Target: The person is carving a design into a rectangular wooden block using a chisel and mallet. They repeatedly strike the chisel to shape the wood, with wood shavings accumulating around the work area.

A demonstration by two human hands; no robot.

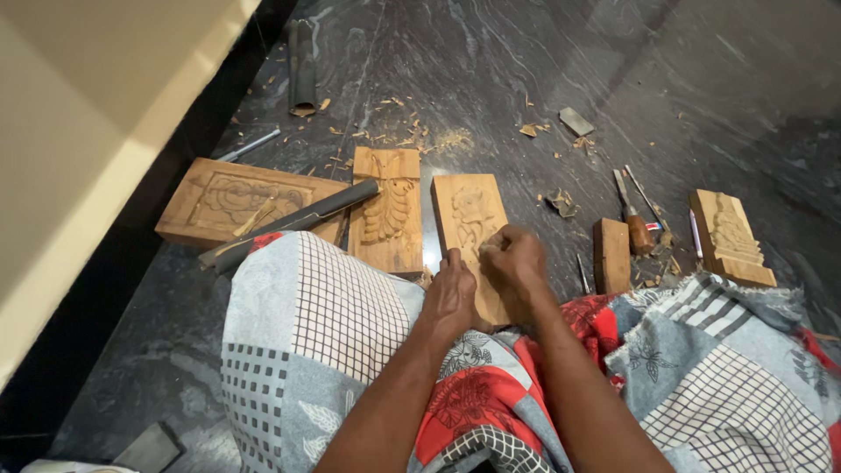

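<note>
A: Left hand (449, 296) — fingers curled, pressed flat against the left edge of the carved wooden panel (473, 241). Clamped against it rather than wrapped around.

B: Right hand (517, 263)?

A: Closed into a fist over the panel's lower middle, knuckles up. Possibly pinching a small tool; hidden under the fingers, cannot tell which. Grip together, resting on the wood.

B: Lie of the panel?

A: Long axis running away from the body, near end propped on the lap against the patterned cloth (350, 350), far end down on the dark stone floor (491, 70). Carved figure showing just beyond the knuckles. Directly under and ahead of both hands; right hand further up the face, left hand at the near-left edge.

B: Surroundings, working outward?

A: Just left, a second relief panel with a leaf motif (387, 210), almost touching the first. Further left, a wider carved board (236, 201) with a long dark metal bar (289, 223) laid across both. Right of the hands, a plain wooden block (611, 256), upright on edge. Beyond it, wooden-handled chisels (632, 219), then another carved block (730, 236), well apart. Wood shavings (403, 136) scattered across the floor farther out.
</note>
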